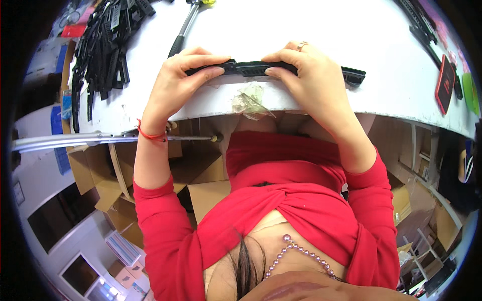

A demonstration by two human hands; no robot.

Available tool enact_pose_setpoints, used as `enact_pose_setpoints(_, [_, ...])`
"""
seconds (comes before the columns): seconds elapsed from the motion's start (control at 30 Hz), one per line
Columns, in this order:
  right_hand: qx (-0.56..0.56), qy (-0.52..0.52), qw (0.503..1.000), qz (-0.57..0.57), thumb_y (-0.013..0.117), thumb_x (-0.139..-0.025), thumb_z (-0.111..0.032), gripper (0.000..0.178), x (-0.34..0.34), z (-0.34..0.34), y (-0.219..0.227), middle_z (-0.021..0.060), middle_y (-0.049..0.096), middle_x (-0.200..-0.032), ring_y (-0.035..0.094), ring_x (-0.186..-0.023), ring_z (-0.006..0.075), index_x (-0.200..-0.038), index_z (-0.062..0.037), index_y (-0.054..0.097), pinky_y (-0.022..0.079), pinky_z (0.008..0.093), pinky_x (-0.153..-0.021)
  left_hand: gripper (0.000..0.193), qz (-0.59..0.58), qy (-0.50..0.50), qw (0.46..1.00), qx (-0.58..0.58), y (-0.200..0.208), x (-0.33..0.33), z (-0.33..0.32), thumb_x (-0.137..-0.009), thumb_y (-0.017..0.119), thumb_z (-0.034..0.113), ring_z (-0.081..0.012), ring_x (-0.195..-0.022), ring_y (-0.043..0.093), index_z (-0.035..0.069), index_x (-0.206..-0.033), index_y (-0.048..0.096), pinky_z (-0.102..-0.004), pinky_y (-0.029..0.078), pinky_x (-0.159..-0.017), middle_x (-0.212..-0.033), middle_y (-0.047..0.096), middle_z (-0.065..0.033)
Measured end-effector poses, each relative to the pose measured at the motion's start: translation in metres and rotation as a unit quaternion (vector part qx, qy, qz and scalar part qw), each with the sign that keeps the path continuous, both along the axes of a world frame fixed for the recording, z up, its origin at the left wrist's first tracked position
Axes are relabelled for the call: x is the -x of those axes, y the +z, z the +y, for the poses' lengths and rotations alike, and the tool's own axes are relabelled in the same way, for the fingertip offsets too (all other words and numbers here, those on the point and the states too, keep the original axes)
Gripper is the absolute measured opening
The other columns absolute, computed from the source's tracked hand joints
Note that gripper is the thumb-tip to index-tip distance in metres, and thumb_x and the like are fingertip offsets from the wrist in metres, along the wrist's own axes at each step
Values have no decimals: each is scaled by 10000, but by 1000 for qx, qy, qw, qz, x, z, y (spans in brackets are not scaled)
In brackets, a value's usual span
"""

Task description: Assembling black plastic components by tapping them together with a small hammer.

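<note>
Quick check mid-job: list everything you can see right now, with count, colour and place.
Long ridged plastic strip: one, black, at the table's near edge, gripped at both ends.
Pile of similar strips: many, black, table's left side.
Hammer: one, metal shaft, black grip, behind the strip.
Tape scrap: one, clear, on the table edge.
Table: one, white.
Cardboard boxes: several, brown, under the table.
Left hand: pinching the strip.
Right hand: ringed, pinching the strip.

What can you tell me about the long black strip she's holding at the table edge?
The black strip is a long, narrow bar that looks like plastic, with ribbed teeth along its middle and right end. It lies roughly level along the near edge of the white table. The left hand pinches its left end, the right hand covers its middle; the right end sticks out free.
</note>
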State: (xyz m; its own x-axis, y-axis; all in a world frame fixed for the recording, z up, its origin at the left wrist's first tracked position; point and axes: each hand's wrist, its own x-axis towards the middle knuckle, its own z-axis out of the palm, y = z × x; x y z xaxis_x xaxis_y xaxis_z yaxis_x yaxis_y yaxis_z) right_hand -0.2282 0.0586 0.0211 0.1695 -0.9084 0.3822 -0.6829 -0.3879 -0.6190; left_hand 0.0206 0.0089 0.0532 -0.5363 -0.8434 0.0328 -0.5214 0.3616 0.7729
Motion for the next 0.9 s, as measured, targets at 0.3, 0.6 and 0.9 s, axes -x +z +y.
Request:
enact_pose_setpoints(0.3, [-31,6,999,14,725,-809,-180,167,-2,-2,1,83,660,-885,658,-852,273,-958,-107,743,530,368,-745,266,-18,10,992,121,-10,2,15,-812,704,-7,-200,-770,636,37,-1072,738,-284,489,-710,-848,669,-91])
enact_pose_setpoints(0.6, [-90,33,995,1,748,-790,-266,246,-34,-17,2,107,688,-924,677,-893,291,-985,-116,763,530,392,-796,284,-6,-28,999,-16,-1,-5,0,-877,673,-3,-92,-843,599,31,-1155,717,-220,489,-761,-926,630,-20])
enact_pose_setpoints(0.9, [-184,32,982,0,753,-786,-284,289,-35,-25,6,116,723,-994,693,-934,296,-1010,-101,759,528,401,-852,283,-84,-38,996,4,1,-3,0,-889,689,63,-101,-944,586,49,-1170,719,-226,469,-829,-984,630,-19])
